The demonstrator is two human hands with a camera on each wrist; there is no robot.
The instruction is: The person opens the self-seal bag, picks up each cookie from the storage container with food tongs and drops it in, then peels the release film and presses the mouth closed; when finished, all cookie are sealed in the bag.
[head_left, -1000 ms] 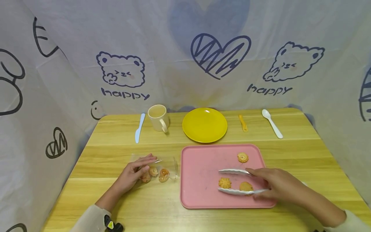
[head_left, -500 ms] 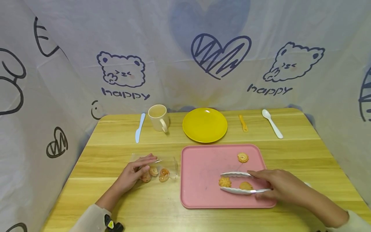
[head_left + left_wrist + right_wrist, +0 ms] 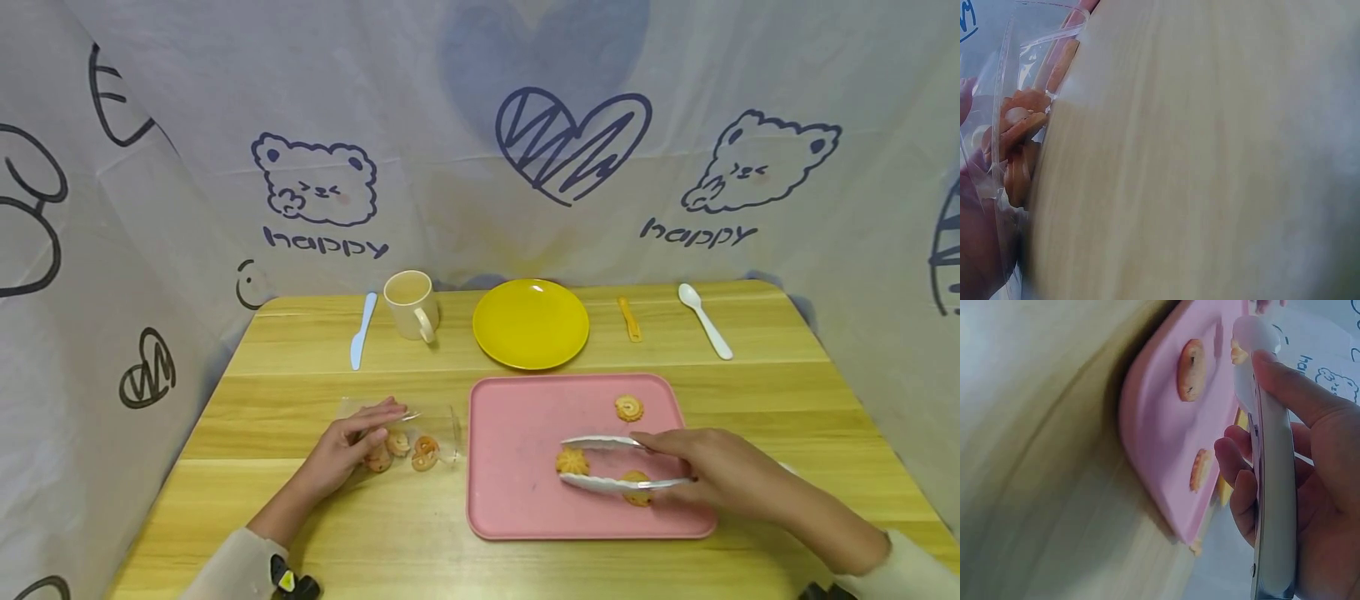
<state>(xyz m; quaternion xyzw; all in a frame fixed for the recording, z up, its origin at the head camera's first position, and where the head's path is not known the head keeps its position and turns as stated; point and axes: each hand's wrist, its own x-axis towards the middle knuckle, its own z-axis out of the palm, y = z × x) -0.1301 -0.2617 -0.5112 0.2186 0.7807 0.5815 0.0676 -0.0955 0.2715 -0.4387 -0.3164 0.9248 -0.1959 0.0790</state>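
Observation:
My right hand [image 3: 716, 471] grips white-tipped metal tongs [image 3: 600, 484] over the pink tray [image 3: 517, 500]. A star-shaped cookie [image 3: 572, 461] sits between the tips of the tongs. Behind the lower arm of the tongs, a round cookie [image 3: 637, 497] is partly hidden; a swirl cookie [image 3: 628, 408] lies near the tray's back right corner. On the table to the left, my left hand [image 3: 341, 446] holds a clear plastic bag [image 3: 441, 417] with several cookies [image 3: 1022, 122] inside. The right wrist view shows fingers and thumb around the tongs' metal handle [image 3: 1277, 487].
Along the back of the table are a light blue knife [image 3: 362, 333], a cream mug [image 3: 408, 312], a yellow plate [image 3: 530, 323], a small orange utensil [image 3: 629, 318] and a white spoon [image 3: 707, 322]. A printed white cloth [image 3: 450, 192] surrounds the table.
The tongs have moved a little left and toward the back of the tray, and the star-shaped cookie has shifted with them. More of the round cookie shows now. My left hand stays put.

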